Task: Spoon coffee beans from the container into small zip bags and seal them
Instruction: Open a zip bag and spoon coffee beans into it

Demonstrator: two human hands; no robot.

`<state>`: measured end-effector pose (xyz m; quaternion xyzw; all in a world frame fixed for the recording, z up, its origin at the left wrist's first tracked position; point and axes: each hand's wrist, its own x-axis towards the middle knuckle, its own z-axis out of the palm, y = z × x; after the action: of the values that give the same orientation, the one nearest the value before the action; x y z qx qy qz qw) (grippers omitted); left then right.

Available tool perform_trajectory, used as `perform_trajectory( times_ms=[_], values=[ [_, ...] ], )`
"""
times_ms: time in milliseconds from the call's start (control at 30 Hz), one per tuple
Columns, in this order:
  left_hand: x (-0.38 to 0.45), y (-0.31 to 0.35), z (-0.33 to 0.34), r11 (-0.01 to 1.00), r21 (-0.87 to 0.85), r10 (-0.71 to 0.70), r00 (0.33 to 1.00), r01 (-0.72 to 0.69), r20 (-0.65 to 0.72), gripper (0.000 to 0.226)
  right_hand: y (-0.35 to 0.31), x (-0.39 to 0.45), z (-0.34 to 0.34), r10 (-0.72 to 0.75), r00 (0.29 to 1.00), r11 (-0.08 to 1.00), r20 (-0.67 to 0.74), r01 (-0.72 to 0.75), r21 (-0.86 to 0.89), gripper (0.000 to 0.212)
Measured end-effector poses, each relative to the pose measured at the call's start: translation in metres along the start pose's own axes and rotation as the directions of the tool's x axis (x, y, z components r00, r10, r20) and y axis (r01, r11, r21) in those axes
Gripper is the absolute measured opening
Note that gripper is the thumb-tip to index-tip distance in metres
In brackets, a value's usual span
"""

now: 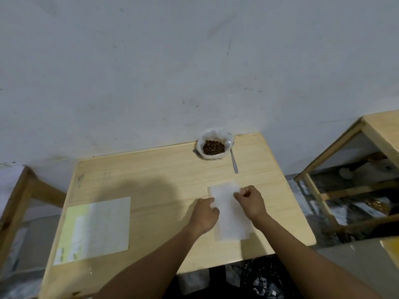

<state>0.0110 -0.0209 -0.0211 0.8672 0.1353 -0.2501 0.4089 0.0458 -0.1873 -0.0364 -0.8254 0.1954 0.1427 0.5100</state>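
Container [214, 146] at table's [151, 169] far edge, spoon [234, 162] just right, bags [231, 214] nearer.

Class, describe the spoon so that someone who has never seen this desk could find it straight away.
Start at the light wooden table against the grey wall, and look to its far edge, where a clear container of coffee beans stands. The spoon lies flat just to the right of that container, its handle pointing towards the person. It is the only thin, shiny metal thing on the table, and neither hand touches it.
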Motion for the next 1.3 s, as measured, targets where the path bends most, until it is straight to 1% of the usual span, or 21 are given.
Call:
perform_trajectory(
  times_ms=[67, 100, 133, 200, 267, 300, 333, 367, 433, 467, 500, 533, 600, 667, 767, 833, 967, 1100, 1200, 1233, 1300],
  values=[
    [-0.002, -0.001, -0.007, 1.000, -0.027, 0.001, 0.999, -0.002, -0.032, 0.049, -0.016, -0.007, 0.000, 0.021, 0.993, 0.980, 0.120, -0.045, 0.195, 0.012],
    [-0.003, 0.000, -0.013, 0.999, -0.039, 0.007, 0.998, -0.009, -0.055, 0.047, -0.024, -0.008, 0.001, 0.015, 0.985, 0.969, 0.171, -0.057, 0.242, 0.006],
    [-0.002, 0.001, -0.020, 0.999, -0.049, 0.017, 0.996, -0.021, -0.087, 0.045, -0.032, -0.010, 0.002, -0.004, 0.977, 0.958, 0.214, -0.057, 0.279, 0.006],
    [-0.001, 0.003, -0.040, 0.998, -0.031, 0.044, 0.983, -0.050, -0.181, 0.042, -0.052, -0.013, 0.008, -0.055, 0.958, 0.947, 0.281, -0.039, 0.319, 0.025],
    [-0.001, 0.011, -0.065, 0.997, -0.018, 0.069, 0.958, -0.077, -0.278, 0.038, -0.074, -0.016, 0.016, -0.125, 0.943, 0.942, 0.307, 0.015, 0.336, 0.034],
    [0.000, 0.016, -0.077, 0.992, -0.081, 0.067, 0.950, -0.095, -0.304, 0.035, -0.086, -0.018, 0.020, -0.162, 0.935, 0.938, 0.315, 0.047, 0.344, 0.037],
    [0.001, 0.022, -0.090, 0.972, -0.207, 0.048, 0.952, -0.115, -0.303, 0.032, -0.098, -0.020, 0.024, -0.199, 0.926, 0.932, 0.321, 0.078, 0.354, 0.038],
    [0.002, 0.027, -0.102, 0.923, -0.365, 0.016, 0.959, -0.124, -0.284, 0.029, -0.108, -0.022, 0.028, -0.242, 0.914, 0.927, 0.327, 0.118, 0.356, 0.039],
    [0.001, 0.040, -0.126, 0.754, -0.648, -0.051, 0.972, -0.113, -0.229, 0.018, -0.128, -0.026, 0.037, -0.331, 0.879, 0.915, 0.343, 0.211, 0.343, 0.039],
    [-0.001, 0.045, -0.136, 0.660, -0.743, -0.069, 0.976, -0.110, -0.205, 0.016, -0.138, -0.028, 0.041, -0.372, 0.859, 0.907, 0.352, 0.254, 0.337, 0.039],
    [-0.003, 0.049, -0.146, 0.587, -0.801, -0.073, 0.977, -0.119, -0.199, 0.017, -0.146, -0.030, 0.043, -0.408, 0.837, 0.896, 0.365, 0.291, 0.336, 0.040],
    [-0.006, 0.053, -0.154, 0.540, -0.831, -0.073, 0.976, -0.132, -0.203, 0.021, -0.154, -0.032, 0.044, -0.440, 0.811, 0.884, 0.385, 0.316, 0.345, 0.041],
    [-0.011, 0.056, -0.168, 0.496, -0.854, -0.064, 0.974, -0.158, -0.217, 0.025, -0.166, -0.034, 0.045, -0.477, 0.763, 0.870, 0.437, 0.339, 0.357, 0.039],
    [-0.014, 0.053, -0.176, 0.475, -0.862, -0.049, 0.973, -0.176, -0.226, 0.024, -0.174, -0.036, 0.047, -0.481, 0.740, 0.869, 0.471, 0.330, 0.370, 0.032],
    [-0.016, 0.049, -0.183, 0.462, -0.863, -0.017, 0.971, -0.204, -0.238, 0.022, -0.184, -0.038, 0.051, -0.470, 0.777, 0.865, 0.420, 0.309, 0.397, 0.025],
    [-0.018, 0.048, -0.185, 0.466, -0.857, 0.006, 0.969, -0.220, -0.246, 0.014, -0.189, -0.038, 0.055, -0.468, 0.796, 0.863, 0.385, 0.316, 0.396, 0.024],
    [-0.023, 0.046, -0.185, 0.473, -0.850, 0.021, 0.967, -0.233, -0.253, 0.004, -0.191, -0.037, 0.058, -0.457, 0.804, 0.868, 0.380, 0.311, 0.387, 0.025],
    [-0.025, 0.045, -0.183, 0.474, -0.851, 0.021, 0.969, -0.226, -0.245, 0.004, -0.186, -0.036, 0.056, -0.431, 0.804, 0.867, 0.409, 0.242, 0.436, 0.028],
    [-0.024, 0.044, -0.180, 0.473, -0.853, 0.029, 0.971, -0.222, -0.236, 0.005, -0.182, -0.035, 0.054, -0.416, 0.803, 0.863, 0.428, 0.199, 0.465, 0.036],
    [-0.024, 0.044, -0.179, 0.474, -0.853, 0.034, 0.972, -0.221, -0.233, 0.005, -0.181, -0.035, 0.053, -0.413, 0.803, 0.862, 0.431, 0.192, 0.468, 0.036],
    [-0.023, 0.044, -0.177, 0.475, -0.853, 0.037, 0.974, -0.215, -0.225, 0.009, -0.178, -0.034, 0.052, -0.409, 0.808, 0.867, 0.425, 0.198, 0.458, 0.026]
  ],
)
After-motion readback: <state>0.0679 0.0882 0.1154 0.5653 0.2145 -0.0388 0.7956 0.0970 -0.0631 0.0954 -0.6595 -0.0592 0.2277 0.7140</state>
